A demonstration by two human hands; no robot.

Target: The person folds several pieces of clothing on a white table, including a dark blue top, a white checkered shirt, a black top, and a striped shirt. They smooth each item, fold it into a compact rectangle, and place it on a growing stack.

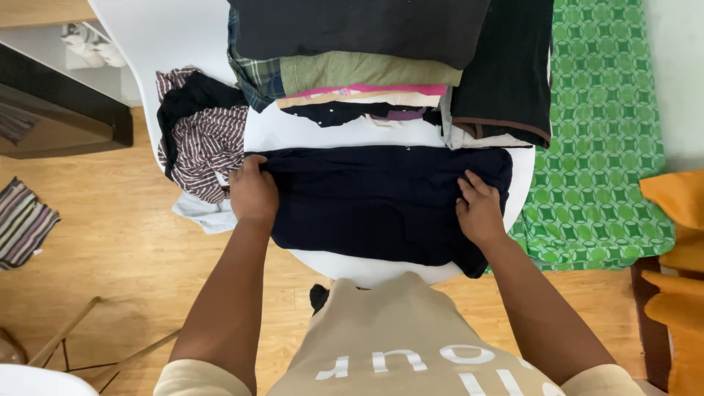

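- Mid-frame on the white table (323, 132): one navy garment (374, 202), laid flat.
- Two hands on it: left hand (253, 192) gripping its left edge, right hand (480, 211) pinching cloth near its right edge.
- Up top: one stack of folded clothes (359, 70).
- Upper left: one striped heap (202, 139).

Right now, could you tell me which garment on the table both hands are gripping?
The dark navy garment spread flat nearest the person; left hand and right hand pinch its sides.
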